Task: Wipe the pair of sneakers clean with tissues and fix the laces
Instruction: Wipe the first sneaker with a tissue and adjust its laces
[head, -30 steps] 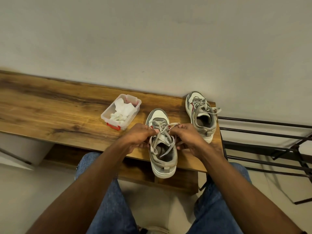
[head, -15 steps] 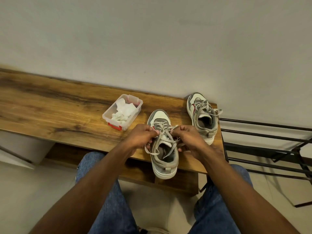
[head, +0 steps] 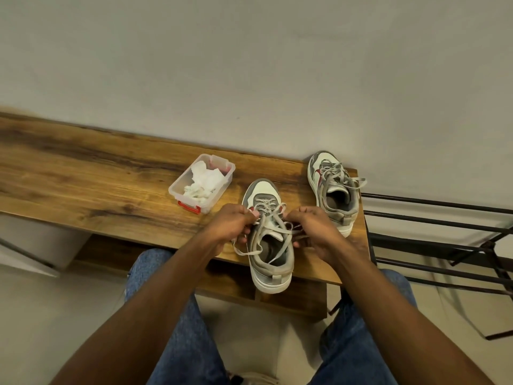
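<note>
No readable brand, label or writing anywhere on the shoes or the box.

Seen from above, looking down past two bare forearms and blue-jeaned knees. Left hand curled at the left side of the near sneaker, fingertips pinching a lace close to the upper eyelets. Right hand mirrored on the other side, fingers bent and pinching the same crossed lacing near the tongue. Both wrists angled inward, knuckles up, hands close together over the shoe's opening.

Near sneaker standing upright on the front edge of a wooden bench, toe pointing away toward the wall, heel overhanging the edge slightly. White toe cap, grey suede panels, a touch of red at the side, thick white sole. Grey-beige laces loose, one end looping out to the left of the shoe and another strand trailing across the open collar.

Second sneaker of the same colours upright at the bench's far right end, well apart from the hands, laces untied and spilling over its right side.

Left of the near sneaker, a clear plastic box with red clips, holding crumpled white tissues.

Beside the bench on the right, a black metal rack.
</note>
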